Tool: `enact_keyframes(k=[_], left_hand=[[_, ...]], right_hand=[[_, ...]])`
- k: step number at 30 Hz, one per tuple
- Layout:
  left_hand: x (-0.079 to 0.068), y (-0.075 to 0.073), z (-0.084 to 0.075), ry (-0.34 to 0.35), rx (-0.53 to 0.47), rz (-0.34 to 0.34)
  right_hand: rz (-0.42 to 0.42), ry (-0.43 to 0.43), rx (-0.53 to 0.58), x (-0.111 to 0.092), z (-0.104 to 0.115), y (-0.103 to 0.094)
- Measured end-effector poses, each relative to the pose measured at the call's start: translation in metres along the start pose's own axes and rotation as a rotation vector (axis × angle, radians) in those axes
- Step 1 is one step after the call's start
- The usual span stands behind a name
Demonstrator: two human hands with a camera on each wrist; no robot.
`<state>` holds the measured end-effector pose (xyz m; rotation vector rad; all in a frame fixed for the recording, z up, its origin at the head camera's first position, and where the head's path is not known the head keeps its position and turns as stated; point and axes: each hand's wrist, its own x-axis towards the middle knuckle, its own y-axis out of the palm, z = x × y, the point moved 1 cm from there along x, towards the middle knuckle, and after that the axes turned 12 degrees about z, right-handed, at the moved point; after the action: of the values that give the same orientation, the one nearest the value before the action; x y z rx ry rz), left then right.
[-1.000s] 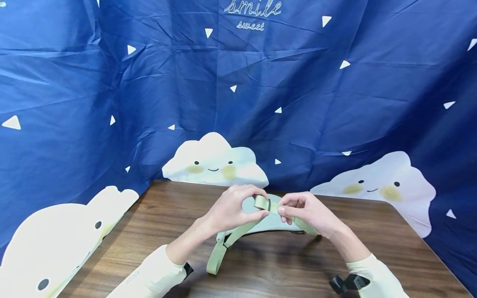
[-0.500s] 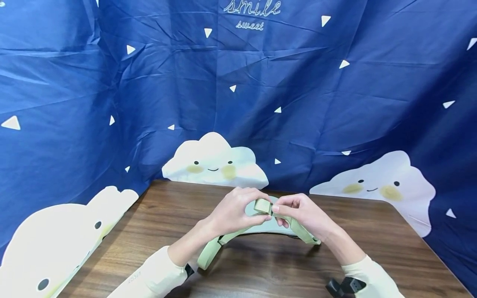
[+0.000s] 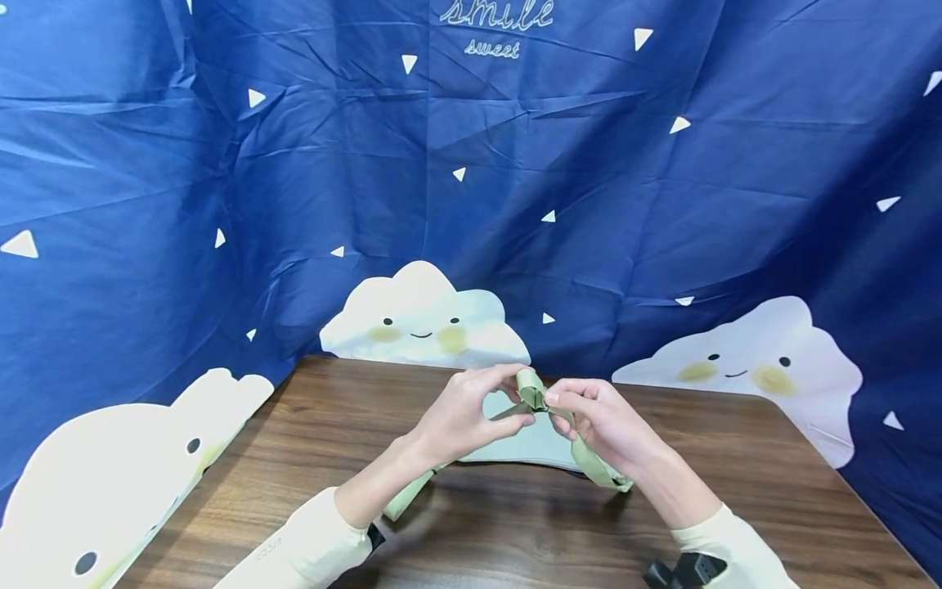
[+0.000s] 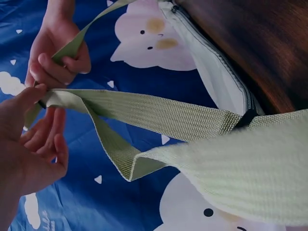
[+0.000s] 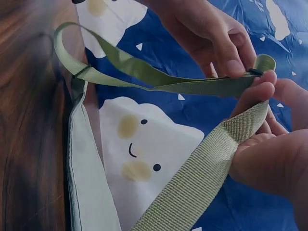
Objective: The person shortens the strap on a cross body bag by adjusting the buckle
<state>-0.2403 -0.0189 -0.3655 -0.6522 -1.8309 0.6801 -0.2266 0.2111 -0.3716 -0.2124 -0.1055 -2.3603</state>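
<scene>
Pale sleeve (image 3: 309, 540) cut off toward seven o'clock, left hand (image 3: 459, 417) pinching a looped green strap (image 3: 527, 380), pale bag (image 3: 511, 448) half hidden at six o'clock below the loop, small dark buckle (image 5: 254, 72) mostly covered by fingertips, right hand (image 3: 599, 413) at three o'clock pinching the strap.

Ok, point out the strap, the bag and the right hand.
Strap (image 5: 207, 166): right wrist view, on the wide stretch running to the bottom edge.
Bag (image 3: 515, 448): head view, on its pale panel.
Right hand (image 3: 609, 417): head view, near the base of the thumb.
</scene>
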Motion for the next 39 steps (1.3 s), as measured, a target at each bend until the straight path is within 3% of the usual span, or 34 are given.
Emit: enact_keyframes(k=[4,8,15,28,32,36,39], left_hand=[[0.0,0.0,0.0,-0.008,-0.005,0.017],[-0.001,-0.001,0.001,-0.059,0.018,0.09],[-0.004,-0.008,0.003,-0.146,0.095,0.207],[-0.006,-0.029,0.002,-0.191,0.223,0.251],[-0.007,-0.038,0.003,-0.191,0.133,0.277],[-0.009,-0.043,0.009,-0.18,-0.043,0.337],[-0.011,-0.046,0.019,-0.228,-0.193,0.4]], right_hand=[[-0.011,-0.003,0.05,-0.001,0.002,-0.001],[-0.007,-0.042,0.115,-0.002,0.006,-0.004],[0.044,-0.241,0.236,-0.009,0.015,-0.015],[0.062,-0.274,0.204,-0.014,0.022,-0.025],[0.052,-0.29,0.195,-0.017,0.026,-0.029],[0.05,-0.265,0.167,-0.02,0.03,-0.033],[0.038,-0.251,0.13,-0.021,0.031,-0.033]])
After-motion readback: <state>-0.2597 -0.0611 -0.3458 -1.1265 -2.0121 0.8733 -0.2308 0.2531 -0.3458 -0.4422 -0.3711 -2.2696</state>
